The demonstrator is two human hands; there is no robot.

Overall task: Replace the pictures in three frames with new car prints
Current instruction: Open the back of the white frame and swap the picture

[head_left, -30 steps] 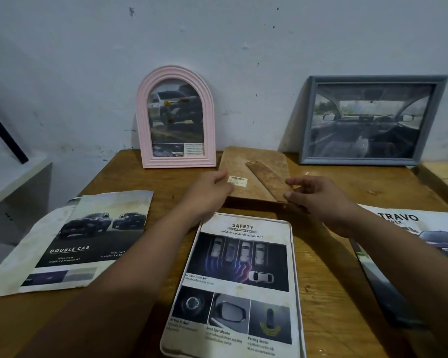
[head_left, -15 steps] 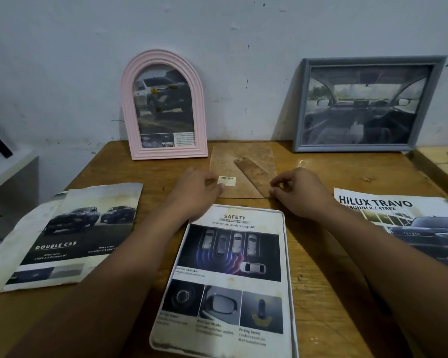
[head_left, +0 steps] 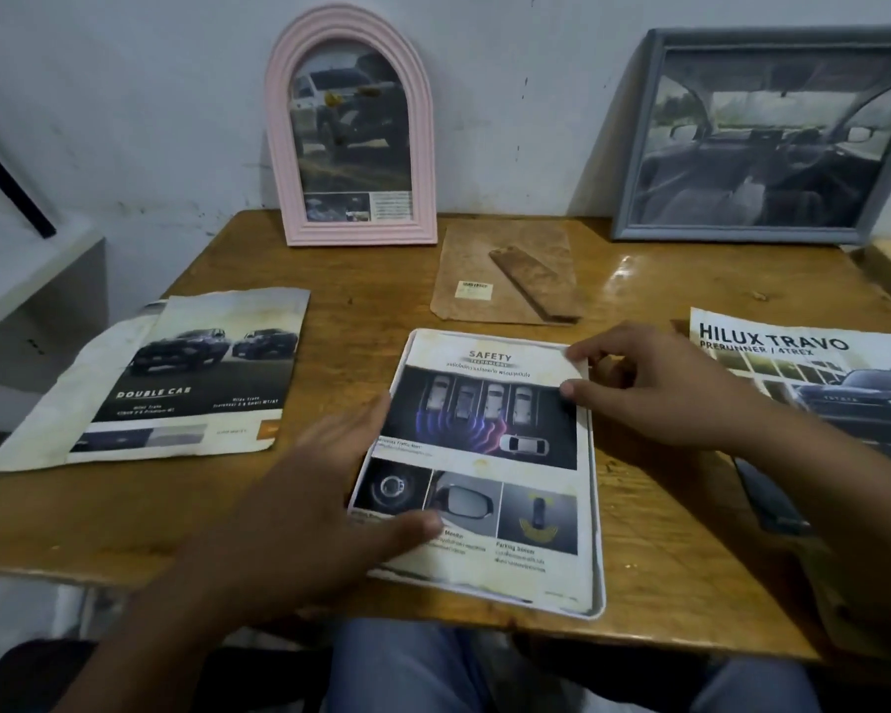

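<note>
Head view: white rectangular frame [head_left: 595, 506] lies face-down at table centre with SAFETY car print [head_left: 484, 455] laid in, right hand [head_left: 654, 388] pinching its top corner, left hand [head_left: 330, 486] flat, brown backing board [head_left: 484, 280] off; pink arched frame [head_left: 351, 131], grey frame [head_left: 772, 131] apparently done.

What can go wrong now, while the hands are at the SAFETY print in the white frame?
1. The right hand pinches the SAFETY print at its top right corner; the worn paper may crease or tear.
2. The white frame lies near the table edge; a push from the left hand could slide it off.
</note>
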